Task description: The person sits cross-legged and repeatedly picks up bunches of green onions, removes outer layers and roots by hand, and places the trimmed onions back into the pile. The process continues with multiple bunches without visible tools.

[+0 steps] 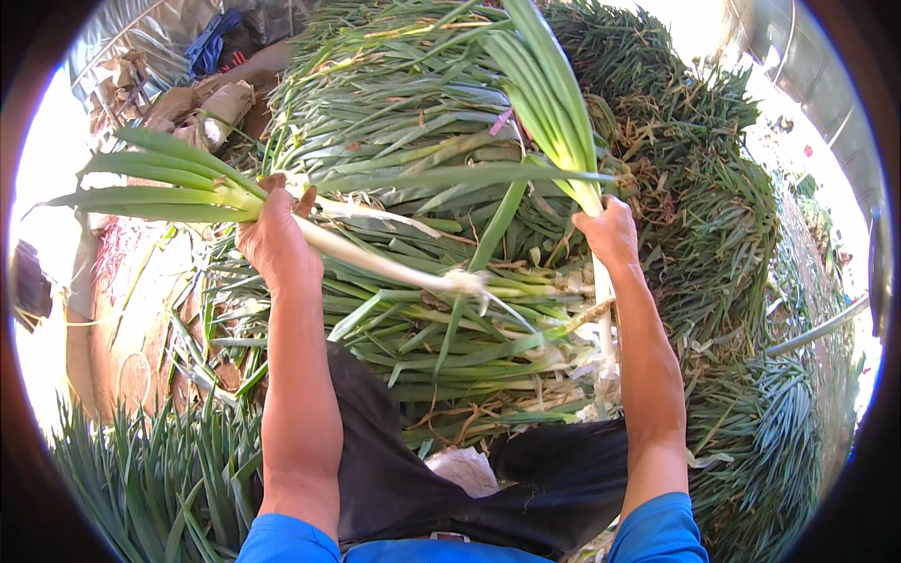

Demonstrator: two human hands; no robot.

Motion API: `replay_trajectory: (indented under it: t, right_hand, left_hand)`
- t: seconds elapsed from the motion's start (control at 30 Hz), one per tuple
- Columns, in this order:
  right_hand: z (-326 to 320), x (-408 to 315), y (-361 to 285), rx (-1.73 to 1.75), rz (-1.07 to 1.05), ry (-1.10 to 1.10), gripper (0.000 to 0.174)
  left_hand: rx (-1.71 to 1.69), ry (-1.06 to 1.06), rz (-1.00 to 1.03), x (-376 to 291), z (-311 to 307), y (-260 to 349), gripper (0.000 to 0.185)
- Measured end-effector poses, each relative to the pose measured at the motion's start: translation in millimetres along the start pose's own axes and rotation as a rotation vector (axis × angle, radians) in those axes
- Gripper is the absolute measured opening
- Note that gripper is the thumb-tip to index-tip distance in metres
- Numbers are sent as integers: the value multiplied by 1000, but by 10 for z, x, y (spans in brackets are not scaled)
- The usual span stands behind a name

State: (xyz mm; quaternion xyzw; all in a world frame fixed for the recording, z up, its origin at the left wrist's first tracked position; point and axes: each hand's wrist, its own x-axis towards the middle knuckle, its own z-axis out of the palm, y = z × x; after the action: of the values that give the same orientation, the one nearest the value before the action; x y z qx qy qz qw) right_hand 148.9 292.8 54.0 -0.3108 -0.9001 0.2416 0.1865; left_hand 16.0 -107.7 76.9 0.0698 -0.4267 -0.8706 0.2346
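My left hand (281, 236) grips a green onion stalk (380, 262) below its leaf fan. Its green leaves spread to the left, and its white shank and rooted end point to the right, slightly blurred. In my right hand (611, 229) is another green onion (552, 105), held upright by the top of its white shank. Its leaves fan upward, and one long leaf bends across to the left. Under and between both hands lies a heap of green onions (436, 310), with many white root ends at the right.
Stacked green onion leaves (394, 91) fill the far middle. Darker piles (711, 232) curve along the right side. More leaves (155, 478) stand upright at lower left, near bare soil (134, 331). A thin pole (816, 327) juts in from the right; plastic sheeting (120, 35) hangs at far left.
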Motion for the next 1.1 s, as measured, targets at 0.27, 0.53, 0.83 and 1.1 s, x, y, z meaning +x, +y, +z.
replay_trajectory:
  t: [0.27, 0.53, 0.83, 1.1]
  right_hand:
    - [-213, 97, -152, 75, -128, 225, 42]
    - [284, -693, -1104, 22, -401, -23, 30]
    - [-164, -661, -1240, 386, -642, -557, 91]
    - [155, -842, -460, 1049, -174, -1145, 86]
  left_hand:
    - [163, -497, -348, -313, -11, 1, 24]
    - [189, -891, -651, -1008, 363, -549, 45]
    - [-317, -794, -763, -958, 675, -552, 44]
    - [-471, -699, -811, -583, 553, -646, 45]
